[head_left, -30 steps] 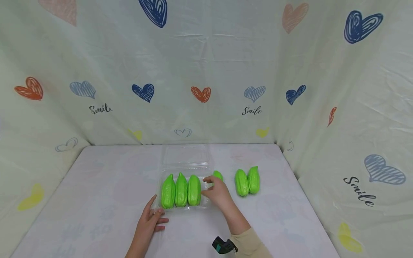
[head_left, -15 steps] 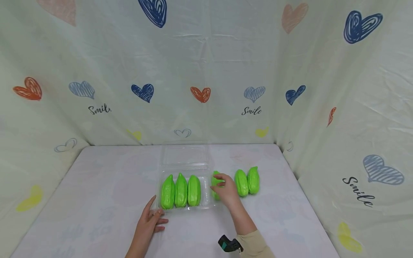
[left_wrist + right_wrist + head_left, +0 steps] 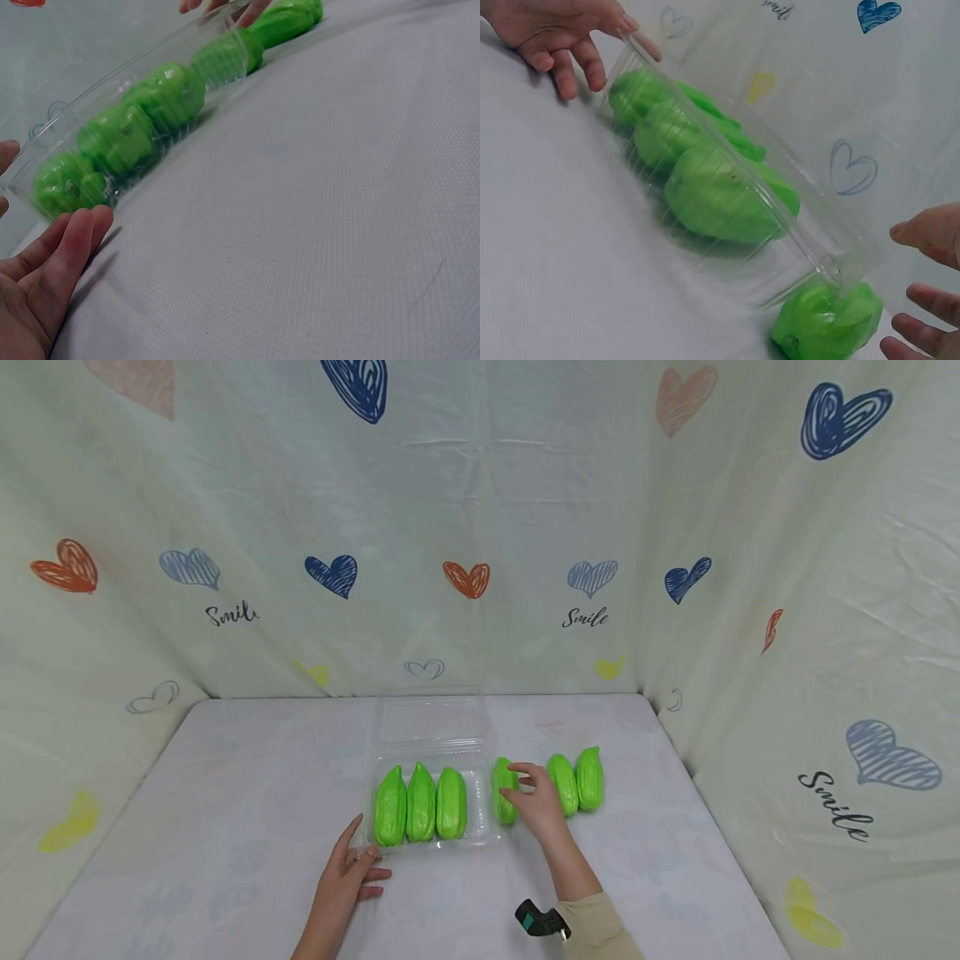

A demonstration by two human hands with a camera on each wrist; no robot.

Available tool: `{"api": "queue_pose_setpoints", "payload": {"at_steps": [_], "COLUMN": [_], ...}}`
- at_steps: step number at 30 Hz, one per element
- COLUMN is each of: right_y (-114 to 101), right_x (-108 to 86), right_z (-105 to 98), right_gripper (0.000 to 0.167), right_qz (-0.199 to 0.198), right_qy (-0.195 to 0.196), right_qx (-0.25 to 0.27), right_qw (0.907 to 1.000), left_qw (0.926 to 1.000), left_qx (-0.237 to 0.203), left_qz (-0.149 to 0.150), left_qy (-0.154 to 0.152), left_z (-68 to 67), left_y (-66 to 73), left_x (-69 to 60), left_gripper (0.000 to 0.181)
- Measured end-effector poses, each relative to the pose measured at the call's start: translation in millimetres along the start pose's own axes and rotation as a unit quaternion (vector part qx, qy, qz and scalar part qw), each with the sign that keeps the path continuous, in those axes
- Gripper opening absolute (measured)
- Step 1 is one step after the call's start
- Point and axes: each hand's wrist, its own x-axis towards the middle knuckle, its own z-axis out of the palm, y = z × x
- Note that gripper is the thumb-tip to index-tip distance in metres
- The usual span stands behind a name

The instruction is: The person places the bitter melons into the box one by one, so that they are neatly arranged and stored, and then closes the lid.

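clamshell box (image 3: 477, 802): on table (image 3: 247, 793), three gourds (image 3: 421, 803) inside, lid (image 3: 431, 722) behind | left hand (image 3: 341, 883): at box's near-left corner | single gourd (image 3: 503, 779): right of box, contact unclear | right hand (image 3: 538, 800): at its right | gourd pair (image 3: 590, 781): farther right

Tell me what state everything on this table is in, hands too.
Clear container, open, upright.
Lid, folded back.
Three green gourds, lying inside, side by side.
Fourth gourd, outside, beside the container.
Other two gourds, side by side on the table.
Left hand, fingers spread, at the container's corner.
Right hand, fingers parted, holding nothing.
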Motion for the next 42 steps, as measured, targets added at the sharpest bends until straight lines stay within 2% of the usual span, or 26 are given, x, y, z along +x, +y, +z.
{"api": "queue_pose_setpoints", "payload": {"at_steps": [10,21,30,42], "right_y": [18,31,34,36], "right_x": [8.6,14.0,17.6,21.2], "right_z": [3,6,8,9], "right_gripper": [0.036,0.032,0.03,0.032], "right_qz": [-0.016,-0.001,0.02,0.025], "right_qy": [0.003,0.004,-0.004,-0.025], "right_qx": [0.029,0.032,0.035,0.021], "right_qw": [0.9995,0.9995,0.9992,0.9992], "left_qw": [1.0,1.0,1.0,1.0], "left_qx": [0.007,0.005,0.006,0.006], "left_qz": [0.0,0.002,0.0,-0.002], "left_qy": [0.003,0.002,0.007,0.004], "left_z": [0.8,0.3,1.4,2.2], "left_y": [0.3,0.9,0.4,-1.1], "left_x": [0.1,-0.9,0.0,1.9], "left_gripper": [0.073,0.074,0.072,0.074]}}
